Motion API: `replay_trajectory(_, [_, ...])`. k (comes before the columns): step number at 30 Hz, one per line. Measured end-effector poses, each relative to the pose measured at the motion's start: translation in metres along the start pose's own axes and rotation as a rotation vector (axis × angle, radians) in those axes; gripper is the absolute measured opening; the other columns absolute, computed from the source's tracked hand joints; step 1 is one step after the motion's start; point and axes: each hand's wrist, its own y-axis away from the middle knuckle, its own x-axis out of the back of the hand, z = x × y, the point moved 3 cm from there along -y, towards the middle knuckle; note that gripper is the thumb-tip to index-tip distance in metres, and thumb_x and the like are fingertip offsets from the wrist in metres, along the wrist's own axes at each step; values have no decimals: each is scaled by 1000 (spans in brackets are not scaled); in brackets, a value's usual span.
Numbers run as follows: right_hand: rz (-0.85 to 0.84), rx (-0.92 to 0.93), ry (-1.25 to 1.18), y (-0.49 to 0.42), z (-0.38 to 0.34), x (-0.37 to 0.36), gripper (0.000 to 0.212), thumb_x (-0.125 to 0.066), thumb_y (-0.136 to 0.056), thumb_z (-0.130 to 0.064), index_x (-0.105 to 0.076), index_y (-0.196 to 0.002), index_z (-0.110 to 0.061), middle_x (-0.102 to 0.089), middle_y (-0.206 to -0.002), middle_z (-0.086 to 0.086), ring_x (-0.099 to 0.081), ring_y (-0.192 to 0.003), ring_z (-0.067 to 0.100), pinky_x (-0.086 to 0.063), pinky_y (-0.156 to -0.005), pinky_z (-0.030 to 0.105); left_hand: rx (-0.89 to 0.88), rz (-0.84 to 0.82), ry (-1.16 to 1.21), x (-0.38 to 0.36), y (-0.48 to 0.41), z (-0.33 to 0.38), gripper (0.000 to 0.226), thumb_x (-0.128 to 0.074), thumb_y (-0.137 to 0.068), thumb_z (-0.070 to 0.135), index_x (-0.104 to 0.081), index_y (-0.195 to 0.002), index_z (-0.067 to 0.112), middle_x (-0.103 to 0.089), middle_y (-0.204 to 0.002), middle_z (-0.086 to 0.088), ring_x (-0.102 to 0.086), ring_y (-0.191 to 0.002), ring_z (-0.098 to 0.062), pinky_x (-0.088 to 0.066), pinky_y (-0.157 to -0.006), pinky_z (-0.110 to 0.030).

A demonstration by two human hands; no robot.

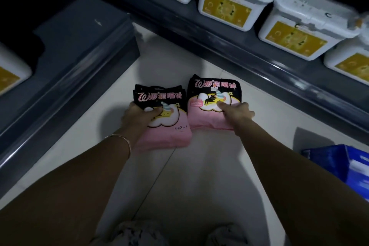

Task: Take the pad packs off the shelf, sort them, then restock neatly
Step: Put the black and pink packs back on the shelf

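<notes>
A pale tiled floor (179,175) fills the middle of the view and runs up into a corner formed by two dark grey shelves. The left shelf (69,62) slants along the floor's left edge. The back shelf (239,50) runs along the floor's far edge from the upper middle down to the right.

On the back shelf stands a row of white tubs (235,2) with yellow labels, side by side along its front edge. One more tub (10,74) of the same kind sits on the left shelf at the far left, partly cut off. At the floor's right edge lies a blue package (343,164), well apart from the hands.

Two pad packs with black tops and pink bottoms lie flat on the floor just in front of the corner, printed faces up, and they touch along their inner edges. The left pad pack (169,132) shows several black top edges stacked one behind another, so more than one pack lies there. The right pad pack (205,120) sits slightly farther back.

The left hand (139,116) grips the left pad pack at its outer edge, with the thumb across the printed face and the fingers curled round the side. The right hand (237,112) holds the right pad pack at its outer edge; one digit lies on the face and the rest are curled at the side.

Two knees (137,233) in patterned cloth show at the bottom edge. A thin bracelet (123,139) circles the left wrist.
</notes>
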Motion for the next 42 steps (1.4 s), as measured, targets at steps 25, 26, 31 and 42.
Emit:
replay_trajectory(25, [150,299,-17,335,-199,315,55,-69,-81,-41,-33,-110,-10,-56,-97,9,-60,-100,35,-46,-89,46,-378,70,-50,220,315,344,72,-81,-67,21,-38,-124,11,-44,-125,-12,-51,-111,-31,-43,-89,-38])
replay_trajectory(26, [168,315,-22,352,-217,336,54,-69,-80,-42,-32,-106,-12,-58,-99,10,-59,-101,36,-45,-90,47,-402,87,-47,237,331,369,72,-81,-67,22,-38,-124,12,-44,-126,-12,-52,-111,-31,-44,-89,-39])
replay_trajectory(31, [272,406,-28,435,-306,446,56,-67,-79,-47,-32,-108,-14,-62,-112,12,-59,-105,35,-45,-91,45,-503,151,24,314,408,483,70,-80,-67,29,-38,-122,15,-48,-124,-9,-54,-108,-29,-46,-88,-41])
replay_trajectory(42, [417,626,-204,569,-430,631,63,-67,-79,-48,-34,-120,-14,-62,-110,10,-60,-100,34,-47,-87,43,-779,320,128,433,555,672,63,-80,-67,33,-40,-115,22,-51,-117,-2,-58,-98,-23,-51,-80,-41])
